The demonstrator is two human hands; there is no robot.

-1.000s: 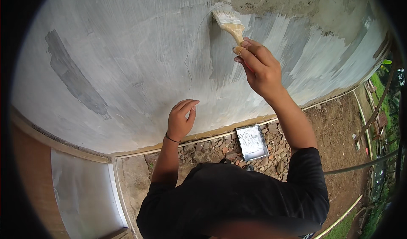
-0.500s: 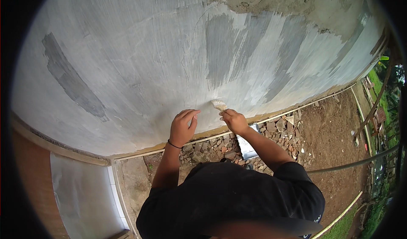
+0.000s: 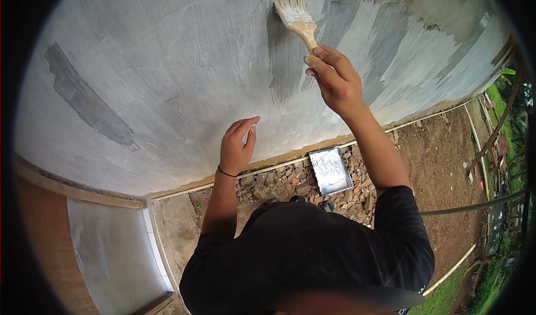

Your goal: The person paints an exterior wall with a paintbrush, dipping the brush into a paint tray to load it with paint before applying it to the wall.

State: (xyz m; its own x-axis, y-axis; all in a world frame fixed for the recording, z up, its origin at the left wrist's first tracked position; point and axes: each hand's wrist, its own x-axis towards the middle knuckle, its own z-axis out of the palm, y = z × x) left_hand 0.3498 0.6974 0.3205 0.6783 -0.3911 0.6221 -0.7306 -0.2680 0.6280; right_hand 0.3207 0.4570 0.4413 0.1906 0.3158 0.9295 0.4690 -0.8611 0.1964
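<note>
My right hand (image 3: 338,80) grips the wooden handle of a flat paintbrush (image 3: 301,27), its pale bristles up against the wall (image 3: 184,86). The wall is coated in streaky whitish paint, with darker grey patches around the brush and a bare rough strip of plaster above. Nothing is in my left hand (image 3: 237,144), which hovers in front of the wall lower down, fingers slightly curled and thumb apart. A black band circles that wrist.
On the rubble (image 3: 262,186) by the wall's foot lies a rectangular tray (image 3: 330,172) with white paint in it, close to my feet. Brown soil (image 3: 435,153) stretches to the right, crossed by a dark hose (image 3: 463,210). A doorway with a pale floor (image 3: 114,248) is at lower left.
My right hand has swept the paintbrush upward along the wall, from low down to near the bare plaster. The tray shows more fully now. My left hand has risen slightly.
</note>
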